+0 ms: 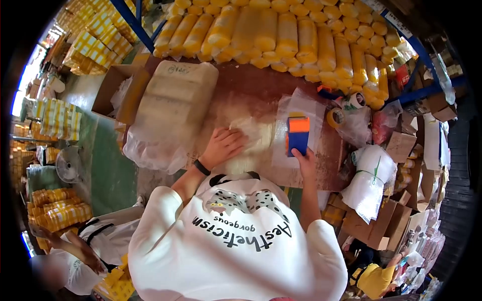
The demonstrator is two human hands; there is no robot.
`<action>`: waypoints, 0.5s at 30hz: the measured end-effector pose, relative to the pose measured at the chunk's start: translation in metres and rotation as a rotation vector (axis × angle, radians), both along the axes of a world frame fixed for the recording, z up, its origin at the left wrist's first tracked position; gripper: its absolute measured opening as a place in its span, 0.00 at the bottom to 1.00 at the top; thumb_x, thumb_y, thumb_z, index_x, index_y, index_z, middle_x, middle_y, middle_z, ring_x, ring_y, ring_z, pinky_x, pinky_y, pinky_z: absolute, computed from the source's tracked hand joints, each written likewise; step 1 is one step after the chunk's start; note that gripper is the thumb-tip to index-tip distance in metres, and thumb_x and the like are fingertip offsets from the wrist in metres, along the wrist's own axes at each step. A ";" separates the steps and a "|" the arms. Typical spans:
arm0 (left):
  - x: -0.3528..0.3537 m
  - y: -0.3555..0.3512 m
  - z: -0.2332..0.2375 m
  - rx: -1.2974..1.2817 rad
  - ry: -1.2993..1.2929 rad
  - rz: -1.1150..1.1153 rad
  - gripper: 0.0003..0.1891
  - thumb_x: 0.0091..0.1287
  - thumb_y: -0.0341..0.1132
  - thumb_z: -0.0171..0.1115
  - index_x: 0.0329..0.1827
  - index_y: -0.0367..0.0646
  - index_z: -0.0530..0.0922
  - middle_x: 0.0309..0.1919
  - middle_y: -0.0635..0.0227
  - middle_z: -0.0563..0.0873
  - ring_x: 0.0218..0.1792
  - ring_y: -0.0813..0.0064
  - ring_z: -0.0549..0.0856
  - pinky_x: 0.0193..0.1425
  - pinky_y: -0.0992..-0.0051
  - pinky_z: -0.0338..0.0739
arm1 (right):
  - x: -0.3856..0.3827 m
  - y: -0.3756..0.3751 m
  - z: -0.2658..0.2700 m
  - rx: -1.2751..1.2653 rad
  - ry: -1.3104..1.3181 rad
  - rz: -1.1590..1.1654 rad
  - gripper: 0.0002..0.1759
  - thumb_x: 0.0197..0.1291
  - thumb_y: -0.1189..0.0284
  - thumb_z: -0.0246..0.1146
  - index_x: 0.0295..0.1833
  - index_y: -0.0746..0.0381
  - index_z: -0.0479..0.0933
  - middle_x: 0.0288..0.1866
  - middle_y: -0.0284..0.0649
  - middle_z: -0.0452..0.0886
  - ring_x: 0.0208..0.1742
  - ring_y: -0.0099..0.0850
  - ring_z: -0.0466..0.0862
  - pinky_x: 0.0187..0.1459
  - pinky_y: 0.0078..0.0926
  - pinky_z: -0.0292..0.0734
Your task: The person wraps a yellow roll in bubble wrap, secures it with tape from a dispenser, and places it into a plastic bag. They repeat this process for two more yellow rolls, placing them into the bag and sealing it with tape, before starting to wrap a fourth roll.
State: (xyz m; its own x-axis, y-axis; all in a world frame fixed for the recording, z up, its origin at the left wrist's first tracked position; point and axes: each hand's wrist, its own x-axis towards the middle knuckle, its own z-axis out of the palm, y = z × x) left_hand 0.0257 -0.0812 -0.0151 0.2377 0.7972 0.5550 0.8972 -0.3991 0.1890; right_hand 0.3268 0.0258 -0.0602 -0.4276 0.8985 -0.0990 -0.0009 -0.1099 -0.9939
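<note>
My left hand (227, 145) lies flat, palm down, on a crinkled clear plastic wrap (251, 135) at the front of the reddish-brown table (246, 83). A black band circles that wrist. My right hand (305, 161) grips the lower end of a blue-and-orange block-shaped tool (298, 136); its exact kind is hard to make out. Beneath the tool is a translucent plastic sheet (314, 108). To the left of my left hand stands a large pale wrapped bundle (175, 100) with handwriting on top.
Yellow wrapped rolls (286, 37) are stacked along the back. Tape rolls (335, 118) sit at the right, near a white tied bundle (374, 170) and cardboard boxes (371, 223). An open carton (118, 93) stands left. Other people are at lower left (75, 261) and lower right (376, 278).
</note>
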 end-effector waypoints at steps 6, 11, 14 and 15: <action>0.004 -0.003 -0.007 -0.005 -0.074 0.031 0.20 0.56 0.34 0.65 0.54 0.49 0.79 0.50 0.72 0.80 0.54 0.73 0.78 0.58 0.63 0.69 | -0.061 -0.006 0.013 -0.362 0.840 0.011 0.16 0.66 0.66 0.59 0.52 0.66 0.76 0.43 0.41 0.83 0.43 0.35 0.84 0.50 0.38 0.78; 0.006 -0.006 0.002 -0.033 -0.193 0.025 0.17 0.56 0.31 0.63 0.51 0.48 0.80 0.50 0.67 0.80 0.54 0.68 0.78 0.59 0.63 0.69 | -0.085 -0.006 0.022 -0.365 0.627 0.293 0.16 0.64 0.67 0.61 0.50 0.70 0.76 0.41 0.43 0.83 0.40 0.33 0.83 0.48 0.34 0.79; -0.005 -0.009 0.005 -0.092 -0.353 -0.045 0.13 0.60 0.30 0.61 0.48 0.45 0.79 0.48 0.66 0.81 0.52 0.67 0.79 0.57 0.65 0.70 | -0.091 -0.003 0.037 -0.306 0.411 0.314 0.17 0.62 0.68 0.62 0.50 0.71 0.77 0.42 0.43 0.83 0.40 0.32 0.84 0.46 0.31 0.79; -0.009 -0.008 0.008 -0.117 -0.414 -0.078 0.11 0.61 0.30 0.60 0.47 0.44 0.79 0.47 0.66 0.81 0.51 0.68 0.80 0.57 0.66 0.71 | -0.092 -0.002 0.038 -0.327 0.408 0.346 0.17 0.62 0.68 0.62 0.50 0.71 0.77 0.42 0.42 0.83 0.41 0.31 0.84 0.46 0.30 0.79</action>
State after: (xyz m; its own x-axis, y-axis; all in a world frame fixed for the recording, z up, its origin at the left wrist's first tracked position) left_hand 0.0162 -0.0894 -0.0068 0.0758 0.8486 0.5235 0.7042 -0.4173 0.5744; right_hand 0.2350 0.0234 -0.0222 -0.7495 0.6524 -0.1127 -0.2836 -0.4701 -0.8358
